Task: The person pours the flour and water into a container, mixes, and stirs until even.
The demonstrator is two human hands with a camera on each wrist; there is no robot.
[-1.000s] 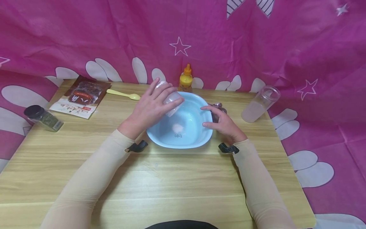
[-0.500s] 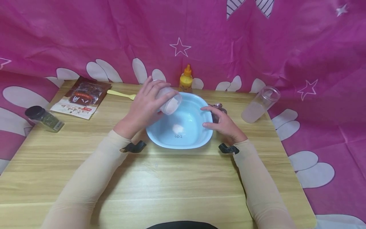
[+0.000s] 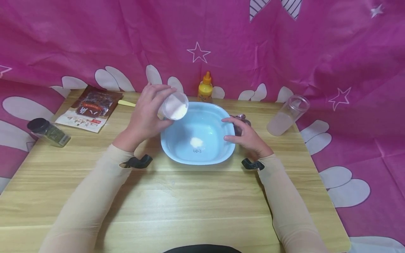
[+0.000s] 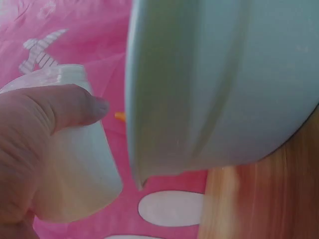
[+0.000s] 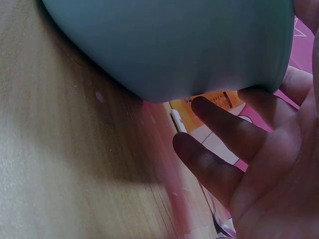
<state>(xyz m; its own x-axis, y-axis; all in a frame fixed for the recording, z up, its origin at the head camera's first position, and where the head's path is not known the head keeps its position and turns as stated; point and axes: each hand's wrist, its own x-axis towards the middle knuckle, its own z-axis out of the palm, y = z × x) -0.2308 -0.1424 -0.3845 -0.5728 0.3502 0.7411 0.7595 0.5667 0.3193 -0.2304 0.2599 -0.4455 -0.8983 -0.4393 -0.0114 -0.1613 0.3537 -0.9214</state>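
Curling round the clear jar point(image 4: 82, 169), the fingers and thumb of your left hand point(image 3: 145, 112) hold it tight. The jar is tipped, with white powder in it, near the left back edge of the blue basin point(image 3: 218, 149); the left wrist view shows a gap between the 2. Your right hand point(image 3: 248, 138) rests on the basin's right rim, its fingers spread wide and a little bent. 1 small white heap point(image 3: 196, 142) lies inside the basin, which sits on the wooden bench point(image 3: 190, 203). Behind it stands a yellow bottle point(image 3: 205, 89). To the left are a yellow spoon point(image 3: 126, 103), partly hidden by your hand, a brown and white packet point(image 3: 90, 110) and a black-topped shaker point(image 3: 49, 131). A tall clear bottle point(image 3: 286, 116) is on the right.
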